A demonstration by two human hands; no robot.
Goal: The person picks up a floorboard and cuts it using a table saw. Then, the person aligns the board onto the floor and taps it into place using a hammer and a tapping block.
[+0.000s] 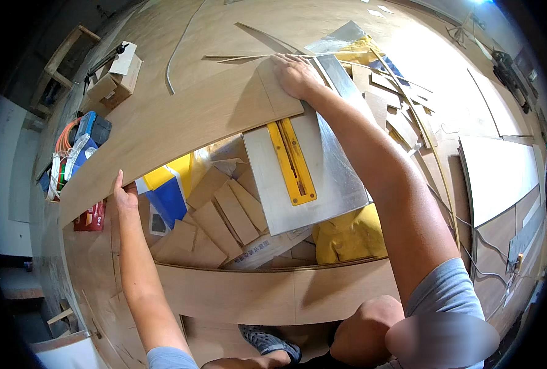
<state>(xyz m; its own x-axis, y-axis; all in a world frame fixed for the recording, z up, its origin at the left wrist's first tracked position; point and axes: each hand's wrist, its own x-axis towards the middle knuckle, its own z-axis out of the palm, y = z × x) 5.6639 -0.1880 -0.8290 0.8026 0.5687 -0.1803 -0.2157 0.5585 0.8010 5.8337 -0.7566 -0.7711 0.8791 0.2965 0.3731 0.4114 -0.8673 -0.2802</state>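
From the head camera, looking down, a long wooden plank (181,120) lies across the metal top of a table saw (322,178), its long axis running from lower left to upper right. The right hand (293,75) rests flat on the plank's far right end, fingers spread and palm down, pressing rather than gripping. The left hand (125,198) is at the near edge of the plank's left stretch, fingers curled up against that edge from below; it seems to steady the board, though how firmly it clasps I cannot tell.

The two hands are well apart, one at each part of the plank, so the board spans the space between them. The yellow blade insert (292,161) sits on the saw top just on the person's side of the plank's right end, below the right hand and much nearer to it than to the left.

Under the saw lie offcuts of wood (227,215) and a blue and yellow bag (166,190). To the left sit a cardboard box (115,83) and a blue power tool (94,127), near the plank's left end. Thin wood strips (396,104) are scattered to the right of the saw.
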